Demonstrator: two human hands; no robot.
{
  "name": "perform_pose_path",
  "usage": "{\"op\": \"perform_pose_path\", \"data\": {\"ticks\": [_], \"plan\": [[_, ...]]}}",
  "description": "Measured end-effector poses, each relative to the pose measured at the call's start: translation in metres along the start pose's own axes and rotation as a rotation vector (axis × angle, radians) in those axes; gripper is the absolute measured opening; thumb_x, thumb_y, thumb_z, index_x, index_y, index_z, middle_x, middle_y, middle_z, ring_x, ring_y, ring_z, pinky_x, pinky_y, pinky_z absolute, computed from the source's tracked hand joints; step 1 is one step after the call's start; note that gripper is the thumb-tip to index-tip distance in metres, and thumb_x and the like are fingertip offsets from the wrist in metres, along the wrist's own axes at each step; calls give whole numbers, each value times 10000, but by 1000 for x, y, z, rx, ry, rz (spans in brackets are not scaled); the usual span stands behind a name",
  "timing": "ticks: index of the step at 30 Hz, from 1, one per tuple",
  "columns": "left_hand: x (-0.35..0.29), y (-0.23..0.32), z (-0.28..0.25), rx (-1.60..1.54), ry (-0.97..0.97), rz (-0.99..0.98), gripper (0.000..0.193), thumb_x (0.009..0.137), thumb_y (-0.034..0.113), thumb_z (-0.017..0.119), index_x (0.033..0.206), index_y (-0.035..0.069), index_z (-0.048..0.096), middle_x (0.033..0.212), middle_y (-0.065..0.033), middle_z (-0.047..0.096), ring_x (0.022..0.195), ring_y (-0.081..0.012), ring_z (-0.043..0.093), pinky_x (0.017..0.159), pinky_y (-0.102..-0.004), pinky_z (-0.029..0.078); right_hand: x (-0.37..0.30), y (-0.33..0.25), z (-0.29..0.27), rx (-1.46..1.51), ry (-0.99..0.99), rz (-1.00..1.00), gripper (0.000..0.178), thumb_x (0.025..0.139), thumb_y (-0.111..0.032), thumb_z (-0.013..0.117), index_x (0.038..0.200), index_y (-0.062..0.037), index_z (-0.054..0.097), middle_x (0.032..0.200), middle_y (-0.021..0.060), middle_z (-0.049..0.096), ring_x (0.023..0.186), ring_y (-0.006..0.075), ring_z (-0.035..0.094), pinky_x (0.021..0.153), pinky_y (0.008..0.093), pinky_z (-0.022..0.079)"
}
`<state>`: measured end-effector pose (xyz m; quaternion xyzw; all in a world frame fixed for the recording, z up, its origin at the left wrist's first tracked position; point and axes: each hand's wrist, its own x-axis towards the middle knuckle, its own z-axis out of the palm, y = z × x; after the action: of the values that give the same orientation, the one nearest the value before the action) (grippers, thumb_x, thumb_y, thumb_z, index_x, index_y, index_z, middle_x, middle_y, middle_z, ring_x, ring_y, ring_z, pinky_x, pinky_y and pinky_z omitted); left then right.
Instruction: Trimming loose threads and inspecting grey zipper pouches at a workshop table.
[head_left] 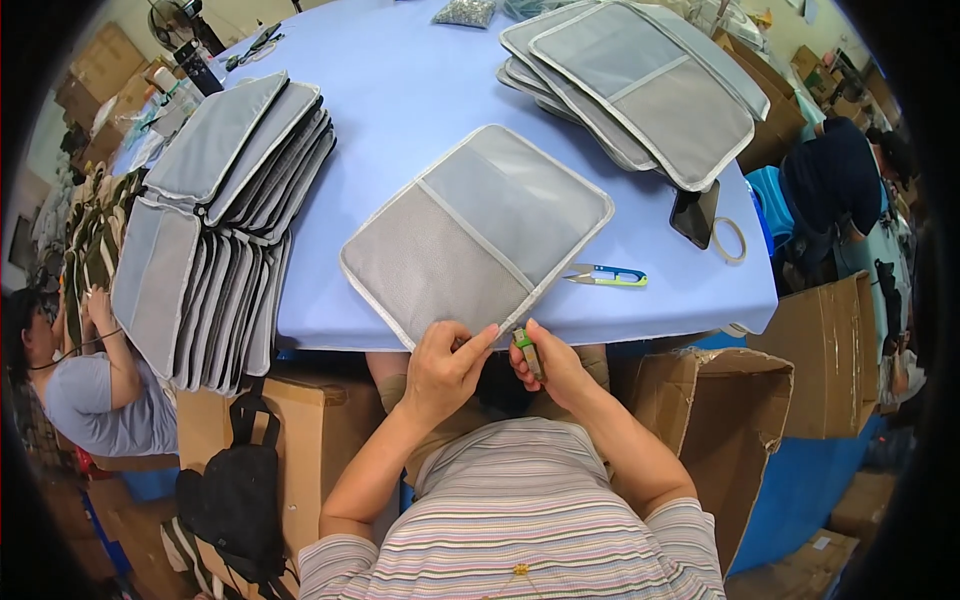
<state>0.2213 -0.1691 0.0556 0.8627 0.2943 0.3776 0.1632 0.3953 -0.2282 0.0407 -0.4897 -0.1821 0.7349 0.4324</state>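
A flat grey pouch (470,235) with pale piped edges and a smooth lighter panel lies slantwise on the table before me. My left hand (443,368) is closed on its near edge, by the lower corner, thumb and fingers pressed together there. Just beside that edge, my right hand (552,365) is closed round small green thread snips (526,352), their tips close to the piping. A second pair of thread snips (608,275), blue and yellow-green, rests on the cloth right of the pouch.
Stacked grey pouches (225,215) stand at the left, and more (640,85) lie at the far right. A phone (694,213) and a tape roll (729,241) are near the right edge. Cardboard boxes (710,420) and a black bag (240,490) flank me. Another person (95,390) sits at left.
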Motion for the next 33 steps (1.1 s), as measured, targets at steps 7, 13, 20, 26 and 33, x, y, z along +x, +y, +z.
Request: {"op": "perform_pose_path", "data": {"ticks": [7,13,20,26,33], "plan": [[-2,-1,1,-10,13,-4,347,698,44,696,1027,137,638,781,-58,490,660,-213,493,547,-316,421,-2,-4,4,-60,71,4,523,906,-545,360,750,-75,529,634,-14,456,515,86,410,445,208,309],[-1,-1,1,-23,18,-9,334,696,43,699,1013,133,644,775,-57,492,661,-212,492,547,-313,419,-3,-4,1,-86,67,-11,522,898,-541,370,721,-76,529,604,-14,449,503,77,402,434,203,305],[0,-2,1,-29,22,-4,322,697,41,696,1003,129,647,770,-54,488,659,-208,487,546,-311,415,1,-7,5,-125,123,-6,511,906,-516,355,712,-76,526,602,-14,454,482,73,389,413,205,296],[0,-3,1,-23,33,14,319,692,28,694,993,127,651,760,-48,498,654,-207,490,542,-312,413,2,-12,4,-159,176,29,529,909,-528,338,717,-71,523,598,-19,441,472,71,377,409,202,290],[10,0,-17,-229,18,-202,235,686,6,694,907,89,685,682,-49,504,612,-192,488,531,-290,391,-7,-12,5,-98,158,-34,518,906,-532,369,690,-85,518,568,-16,438,446,80,381,384,211,270]]}}
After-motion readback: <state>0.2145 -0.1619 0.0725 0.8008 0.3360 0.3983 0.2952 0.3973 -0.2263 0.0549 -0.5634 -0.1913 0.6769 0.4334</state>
